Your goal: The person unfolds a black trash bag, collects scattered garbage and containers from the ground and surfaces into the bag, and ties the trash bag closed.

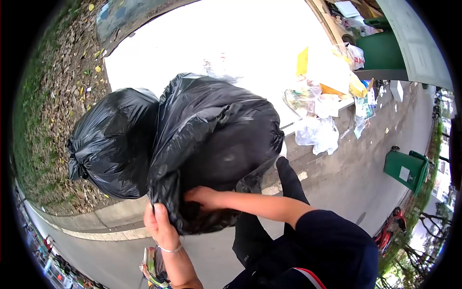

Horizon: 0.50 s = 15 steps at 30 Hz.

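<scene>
1 large black bag (216, 108), loose-mouthed, was seen mid-frame in front of the wearer, its side touching 1 tied black bag (118, 144). Its rim was clamped between the thumb and fingers of the left hand (161, 226), apparently so that the mouth was held apart and the folds were prevented from sagging. The right hand (202, 197) was placed inside the mouth; its fingers were partly hidden by plastic, so whether anything was gripped could not be told. The tied bag was gathered at its knot (77, 166), presumably so that its contents were contained. Clear plastic bags (315, 135) were strewn beside the pale, glare-whitened surface (231, 36) (no detail was recoverable there). For writing: red marks were noted on 1 white bag (356, 57) near the upper green bin (385, 50), but no word could be read. A white label (404, 174) was carried by the other green bin (392, 164); its text was too small. No brand could be identified.
</scene>
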Available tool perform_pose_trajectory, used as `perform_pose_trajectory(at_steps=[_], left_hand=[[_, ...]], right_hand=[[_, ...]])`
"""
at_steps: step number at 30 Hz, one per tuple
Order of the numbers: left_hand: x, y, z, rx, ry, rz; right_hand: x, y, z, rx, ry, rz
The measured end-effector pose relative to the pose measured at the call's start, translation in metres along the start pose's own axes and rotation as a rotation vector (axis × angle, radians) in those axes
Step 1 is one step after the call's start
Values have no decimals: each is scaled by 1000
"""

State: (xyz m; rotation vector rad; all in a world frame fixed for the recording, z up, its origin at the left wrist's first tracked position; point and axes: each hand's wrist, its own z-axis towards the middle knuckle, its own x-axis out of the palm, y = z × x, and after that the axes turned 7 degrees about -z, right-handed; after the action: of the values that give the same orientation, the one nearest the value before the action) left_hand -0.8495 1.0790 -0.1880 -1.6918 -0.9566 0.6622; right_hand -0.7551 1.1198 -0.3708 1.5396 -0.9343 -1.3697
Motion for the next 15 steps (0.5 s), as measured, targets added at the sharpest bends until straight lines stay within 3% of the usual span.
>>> perform_pose_trajectory(at_steps=[2,4,6,7,8,10,11,12,13,14,15], left_hand=[[0,8,-17,-34,-151,-74],[15,4,-26,3,-310,-158],[13,15,-17,100,-309,93],[13,25,-10,90,-434,136],[22,28,-2,65,-491,66],[39,36,12,32,-568,-125],[48,40,14,27,-476,-194],[64,43,16,25,-466,-189],[84,49,18,61,-595,-101],[105,56,19,100,-723,-11],[121,66,18,52,-758,-3]], right_hand=[[-3,-48,29,258,353,22],[-29,-73,32,351,284,11],[-52,-91,23,546,183,-31],[-59,-98,12,649,139,-58],[-59,-99,-9,421,84,73],[-97,-91,-68,176,90,264],[-129,-90,-102,256,148,515],[-151,-100,-139,337,93,897],[-180,-115,-178,454,16,1048],[-211,-134,-220,578,-208,1241],[-216,-189,-270,520,-464,1075]])
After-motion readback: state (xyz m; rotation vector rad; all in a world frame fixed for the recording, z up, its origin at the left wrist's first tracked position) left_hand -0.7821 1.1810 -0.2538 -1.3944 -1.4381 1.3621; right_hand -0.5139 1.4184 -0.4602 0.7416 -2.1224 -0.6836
